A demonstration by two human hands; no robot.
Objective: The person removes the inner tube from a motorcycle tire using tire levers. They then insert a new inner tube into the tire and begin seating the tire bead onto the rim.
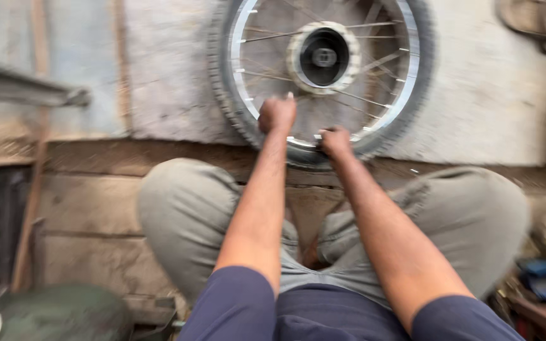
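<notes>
A spoked wheel with a black tyre (222,95) and a shiny metal rim (406,82) lies flat on the ground in front of me, its round hub (323,57) in the middle. My left hand (277,113) is closed in a fist over the spokes near the rim's near side; what it holds is too blurred to tell. My right hand (335,141) grips the near edge of the rim and tyre. My knees in grey trousers (184,208) spread to either side below the wheel.
The wheel rests on a pale slab (488,95), with wooden planks (90,208) nearer me. A metal bar (20,88) juts in at the left. A dark green round object (64,312) sits bottom left; blue and red items (541,284) lie bottom right.
</notes>
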